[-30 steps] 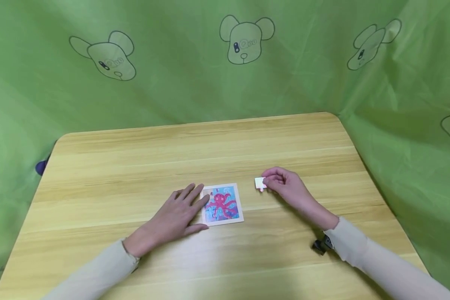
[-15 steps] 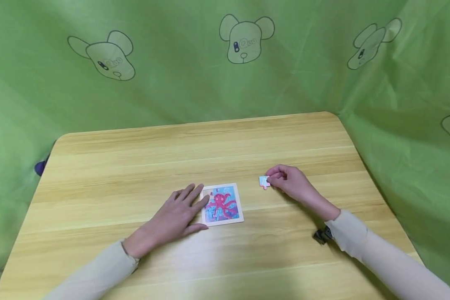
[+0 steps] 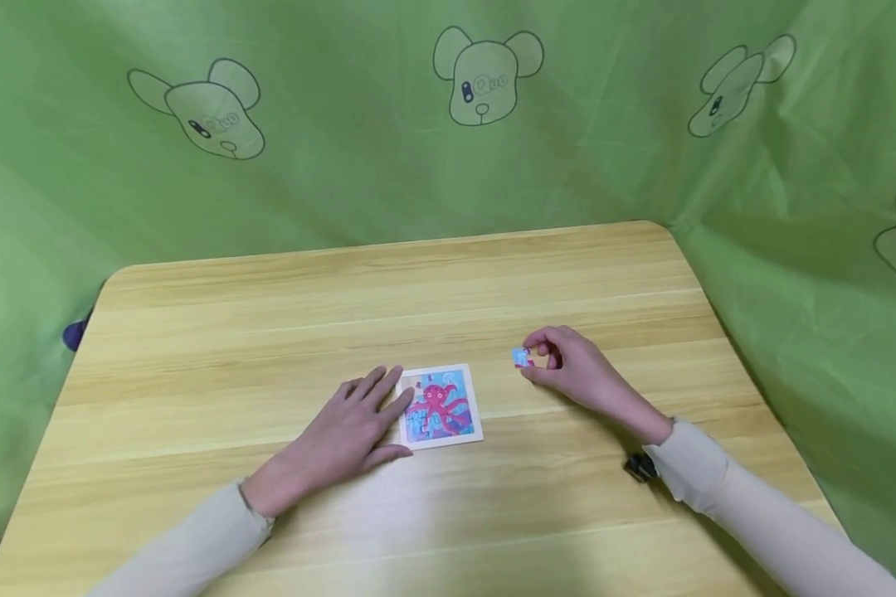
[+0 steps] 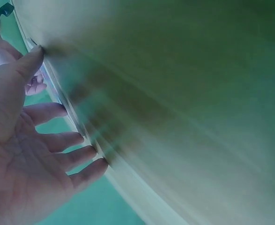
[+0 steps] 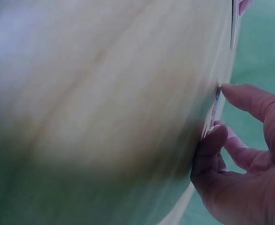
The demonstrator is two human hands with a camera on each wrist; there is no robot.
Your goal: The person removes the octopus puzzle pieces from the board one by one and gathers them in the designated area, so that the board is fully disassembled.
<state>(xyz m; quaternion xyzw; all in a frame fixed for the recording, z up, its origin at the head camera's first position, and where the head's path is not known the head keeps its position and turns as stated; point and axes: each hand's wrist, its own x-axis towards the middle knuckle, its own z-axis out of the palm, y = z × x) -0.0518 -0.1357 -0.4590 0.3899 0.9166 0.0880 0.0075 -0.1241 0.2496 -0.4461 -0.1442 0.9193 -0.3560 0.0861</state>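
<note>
A square puzzle (image 3: pixel 439 406) with a pink octopus on blue lies in a white frame on the wooden table. My left hand (image 3: pixel 336 439) rests at its left side, fingers spread and fairly straight, fingertips on or beside the frame's edge. To the right of the puzzle, my right hand (image 3: pixel 578 369) holds a small blue and pink puzzle piece (image 3: pixel 521 357) between thumb and curled fingers, at or just above the tabletop. The right wrist view shows that puzzle piece (image 5: pixel 215 107) edge-on between the thumb and a finger.
The wooden table (image 3: pixel 343 315) has rounded far corners. Green curtain (image 3: pixel 358 149) with mouse-like drawings hangs behind and along both sides. A black wrist device (image 3: pixel 640 467) sits under the right sleeve. Something dark blue (image 3: pixel 75 334) shows past the table's left edge.
The puzzle piece has turned in my right hand: first its pale side with a tab downward, now blue and pink toward the left. The right fingers have spread around it. The left hand stays put.
</note>
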